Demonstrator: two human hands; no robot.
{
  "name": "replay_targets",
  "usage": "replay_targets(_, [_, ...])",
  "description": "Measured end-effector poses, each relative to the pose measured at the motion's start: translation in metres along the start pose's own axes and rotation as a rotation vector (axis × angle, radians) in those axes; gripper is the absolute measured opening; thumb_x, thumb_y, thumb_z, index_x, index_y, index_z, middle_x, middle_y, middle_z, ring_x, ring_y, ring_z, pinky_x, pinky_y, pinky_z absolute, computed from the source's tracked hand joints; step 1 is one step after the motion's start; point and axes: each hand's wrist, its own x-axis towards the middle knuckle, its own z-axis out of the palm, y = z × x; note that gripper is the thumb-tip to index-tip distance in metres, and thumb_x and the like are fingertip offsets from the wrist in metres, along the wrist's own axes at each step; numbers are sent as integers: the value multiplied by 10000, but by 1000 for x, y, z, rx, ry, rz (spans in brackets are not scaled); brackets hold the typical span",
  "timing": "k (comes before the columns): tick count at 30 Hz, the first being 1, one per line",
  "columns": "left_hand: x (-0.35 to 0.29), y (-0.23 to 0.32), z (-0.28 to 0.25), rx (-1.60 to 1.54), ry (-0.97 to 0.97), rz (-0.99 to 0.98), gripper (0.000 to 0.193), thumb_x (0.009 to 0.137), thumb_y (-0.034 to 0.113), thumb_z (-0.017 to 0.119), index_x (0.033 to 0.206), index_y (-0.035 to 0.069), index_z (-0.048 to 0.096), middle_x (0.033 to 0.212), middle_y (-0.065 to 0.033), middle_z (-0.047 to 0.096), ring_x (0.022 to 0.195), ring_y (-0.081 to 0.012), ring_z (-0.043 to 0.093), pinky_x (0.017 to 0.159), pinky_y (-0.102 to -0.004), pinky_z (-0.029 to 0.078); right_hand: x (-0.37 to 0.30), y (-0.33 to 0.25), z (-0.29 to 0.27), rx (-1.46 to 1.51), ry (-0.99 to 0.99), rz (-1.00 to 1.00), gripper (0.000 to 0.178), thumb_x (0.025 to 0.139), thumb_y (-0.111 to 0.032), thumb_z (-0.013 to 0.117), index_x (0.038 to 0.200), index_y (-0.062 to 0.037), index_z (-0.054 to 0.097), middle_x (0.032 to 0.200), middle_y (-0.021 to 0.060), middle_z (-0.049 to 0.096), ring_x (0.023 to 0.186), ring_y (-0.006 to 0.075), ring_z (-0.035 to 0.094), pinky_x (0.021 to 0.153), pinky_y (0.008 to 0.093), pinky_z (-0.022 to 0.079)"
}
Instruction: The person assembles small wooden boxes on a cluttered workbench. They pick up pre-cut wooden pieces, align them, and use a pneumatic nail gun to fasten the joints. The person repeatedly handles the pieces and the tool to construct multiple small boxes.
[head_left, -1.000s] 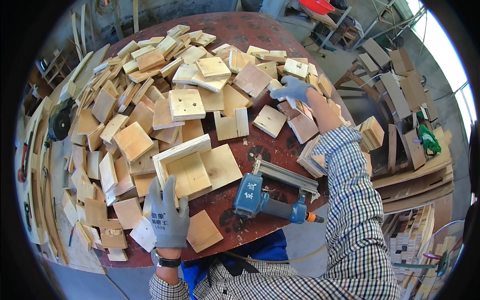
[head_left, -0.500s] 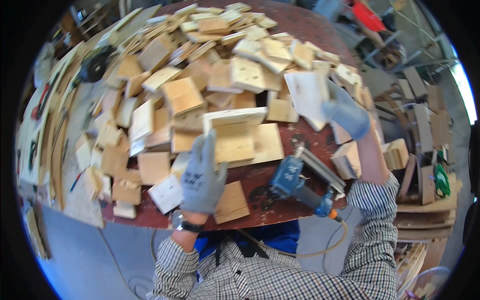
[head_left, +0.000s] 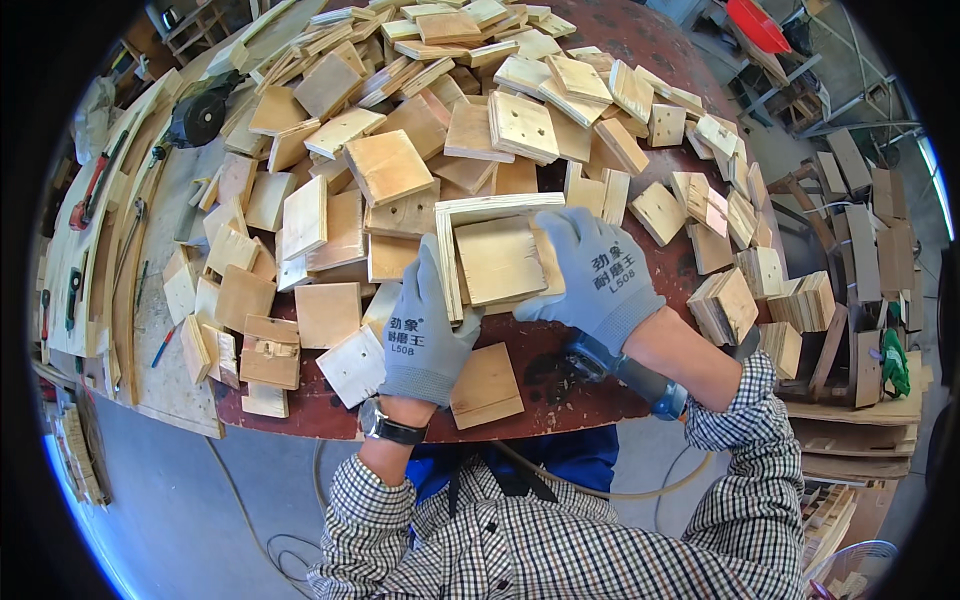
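Note:
A small box-like assembly of plywood boards [head_left: 500, 205] sits on the dark red table [head_left: 330, 424], with an upright back edge, a left side and a square panel [head_left: 500, 262] between them. My left hand [head_left: 425, 330], in a grey glove, grips the left side board [head_left: 447, 262] with its fingers along it. From the right, my gloved right hand [head_left: 597, 275] closes on the assembly's right part, which its fingers mostly hide. A blue nail gun [head_left: 645, 385] lies partly hidden under my right hand and wrist. Near my left hand rests a loose square wood block [head_left: 487, 387].
A big heap of plywood blocks [head_left: 400, 165] covers the table's far and left parts. More blocks [head_left: 725, 305] stand at the right. A black tool [head_left: 198, 120] and hand tools [head_left: 90, 190] lie on the left boards. A hose [head_left: 610, 492] runs below the table edge.
My right hand has come in from the right, where it held a pale board, to the assembly. My left hand has shifted slightly right and now grips the left side board.

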Motion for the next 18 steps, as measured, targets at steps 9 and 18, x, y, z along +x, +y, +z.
replay_targets(9, [7, 16, -5, 61, -21, -10, 1014, 887, 373, 817, 1634, -56, 283, 1289, -294, 614, 1132, -464, 636, 995, -513, 530, -9, 17, 17, 367, -87, -27, 740, 966, -339, 726, 1539, 1, 405, 1285, 270, 683, 1155, 430, 696, 985, 494, 565])
replay_targets(18, [5, 21, -1, 270, -16, 131, 794, 959, 261, 757, 1614, 5, 389, 1283, -275, 648, 1133, -453, 646, 974, -512, 534, -13, 17, -2, 345, -257, 38, 808, 992, -332, 691, 1643, -64, 295, 1395, 227, 640, 1216, 382, 672, 1054, 486, 524])
